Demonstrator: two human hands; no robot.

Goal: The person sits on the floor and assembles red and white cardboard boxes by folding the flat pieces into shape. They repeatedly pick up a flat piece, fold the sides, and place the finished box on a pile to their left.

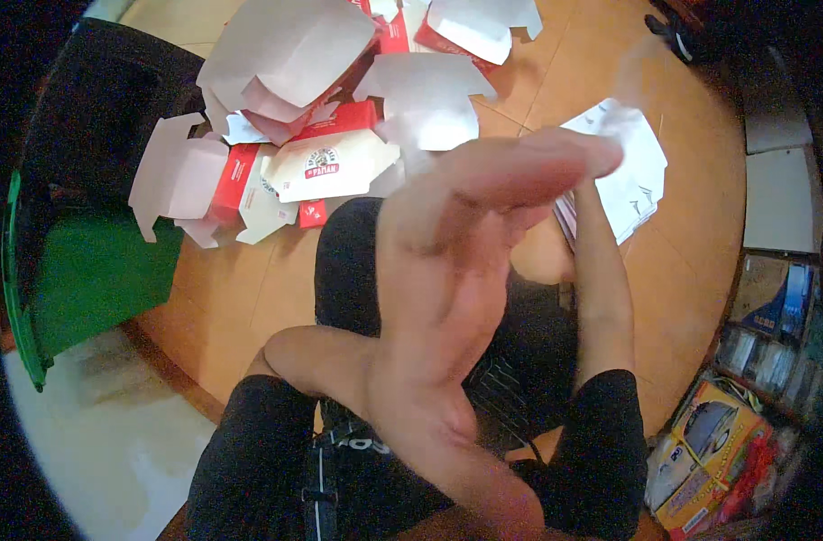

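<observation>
Looking down, your black-clad lap (357,469) fills the near view toward six o'clock, and a yellow toy-car box (709,451) sits on the floor at four o'clock. Your left hand (465,261) is raised close to the camera, blurred, palm flat and fingers stretched out together toward two o'clock, gripping nothing; it blocks most of the middle of the view. Behind it, your right forearm (601,298) reaches up to one o'clock, but the right hand is hidden, so you cannot tell whether it grips the white flat carton stack (632,171) lying there. Farther off, at eleven to twelve o'clock, red-and-white folded cartons (326,162) lie scattered on the wooden floor (691,234). A green bin (87,270) stands at nine o'clock.
</observation>
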